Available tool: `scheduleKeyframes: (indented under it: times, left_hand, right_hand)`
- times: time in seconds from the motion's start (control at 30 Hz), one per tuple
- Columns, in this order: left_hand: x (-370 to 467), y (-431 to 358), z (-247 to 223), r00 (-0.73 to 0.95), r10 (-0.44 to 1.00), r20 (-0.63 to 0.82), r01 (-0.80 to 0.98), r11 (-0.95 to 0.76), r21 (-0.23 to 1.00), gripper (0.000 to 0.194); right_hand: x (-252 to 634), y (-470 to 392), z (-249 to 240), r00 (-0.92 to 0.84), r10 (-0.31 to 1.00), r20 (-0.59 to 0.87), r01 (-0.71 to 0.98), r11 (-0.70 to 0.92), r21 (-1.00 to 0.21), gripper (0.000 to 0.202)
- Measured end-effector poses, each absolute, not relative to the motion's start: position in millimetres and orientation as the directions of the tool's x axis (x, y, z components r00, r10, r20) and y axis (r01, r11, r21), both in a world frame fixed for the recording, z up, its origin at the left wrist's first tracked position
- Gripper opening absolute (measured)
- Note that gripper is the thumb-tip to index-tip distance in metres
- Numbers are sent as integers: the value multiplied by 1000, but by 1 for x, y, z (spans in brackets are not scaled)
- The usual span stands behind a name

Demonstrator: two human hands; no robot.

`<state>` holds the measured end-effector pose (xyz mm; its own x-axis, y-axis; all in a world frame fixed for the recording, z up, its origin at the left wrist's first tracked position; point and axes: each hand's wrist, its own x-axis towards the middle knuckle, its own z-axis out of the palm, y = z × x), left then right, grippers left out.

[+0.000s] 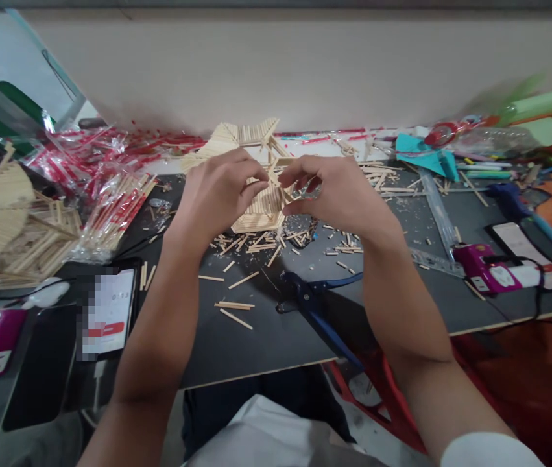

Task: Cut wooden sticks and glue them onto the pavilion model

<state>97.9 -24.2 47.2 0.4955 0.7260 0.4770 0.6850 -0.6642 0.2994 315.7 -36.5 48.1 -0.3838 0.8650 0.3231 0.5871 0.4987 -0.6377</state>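
- Two hands are held up over the worktop (pixel 237 353); the left hand (pixel 220 191) is bent with thumb and forefinger close together, and the right hand (pixel 336 191) is curved with a gap between thumb and fingers. Whether anything is pinched by either cannot be told.
- One wooden stick model (pixel 259 224) is set between and behind the hands, at the middle of the worktop, partly hidden by them.
- One larger stick structure (pixel 3 214) is seen at the far left.
- Loose sticks (pixel 237 318), too many to be counted, are scattered around the model.
- One blue-handled cutter (pixel 322 321) is laid near the front edge.
- Two purple power sockets (pixel 487 269) are placed, one at each side.
- Two lit phones are seen: a left phone (pixel 113 311) and a right phone (pixel 519 243).
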Motion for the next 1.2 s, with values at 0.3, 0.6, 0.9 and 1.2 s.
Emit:
scheduleKeyframes:
  times: [0.3, 0.6, 0.9, 1.2]
  left_hand:
    - [105, -28, 46, 527, 734, 429, 671, -669, 319, 15]
    - [105, -28, 46, 530, 748, 400, 692, -654, 306, 16]
    - [110, -27, 41, 558, 722, 410, 679, -681, 274, 20]
    - [119, -23, 32, 493, 755, 433, 668, -647, 367, 18]
  right_hand:
    - [312, -42, 48, -412, 847, 337, 631, 532, -565, 25]
    - [312, -43, 48, -368, 871, 324, 628, 490, -604, 45]
    - [312, -42, 48, -383, 866, 322, 654, 501, -567, 23]
    - [313, -42, 47, -386, 873, 297, 654, 486, -579, 19]
